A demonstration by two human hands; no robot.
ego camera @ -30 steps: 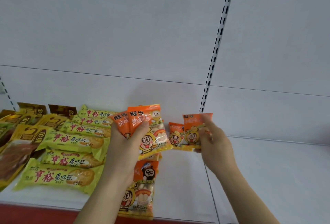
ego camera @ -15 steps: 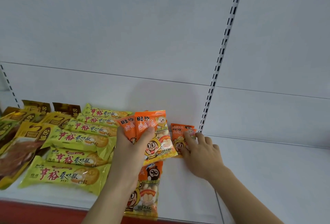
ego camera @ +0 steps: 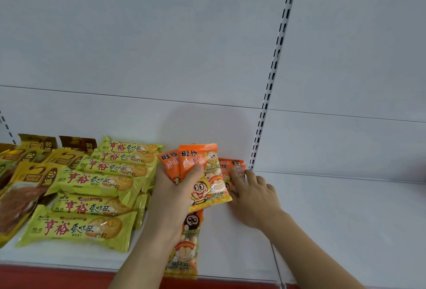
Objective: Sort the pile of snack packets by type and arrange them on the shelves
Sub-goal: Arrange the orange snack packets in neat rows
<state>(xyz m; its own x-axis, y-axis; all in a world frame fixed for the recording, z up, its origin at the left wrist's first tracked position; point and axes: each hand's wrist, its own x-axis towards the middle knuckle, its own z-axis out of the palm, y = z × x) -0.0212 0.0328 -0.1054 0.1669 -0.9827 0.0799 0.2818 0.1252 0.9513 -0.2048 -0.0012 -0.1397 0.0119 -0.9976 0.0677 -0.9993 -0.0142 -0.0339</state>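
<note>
My left hand [ego camera: 175,194] grips a fanned bunch of orange snack packets [ego camera: 202,173] above the white shelf [ego camera: 334,215], thumb across the front one. Two small orange packets [ego camera: 230,166] lie flat at the back of the shelf by the slotted upright. My right hand [ego camera: 253,196] rests on them with straight fingers pressing them down. Another orange packet [ego camera: 187,249] lies on the shelf near the front edge, partly under my left wrist. Several yellow-green biscuit packets [ego camera: 92,182] lie in rows to the left.
Brown and gold packets [ego camera: 20,187] fill the far left of the shelf. A slotted black-and-white upright [ego camera: 272,76] divides the white back panel. A red strip [ego camera: 57,277] runs along the shelf's front edge.
My right hand lowered the two small orange packets from the air onto the back of the shelf and now lies flat on them. My left hand kept its bunch nearly still.
</note>
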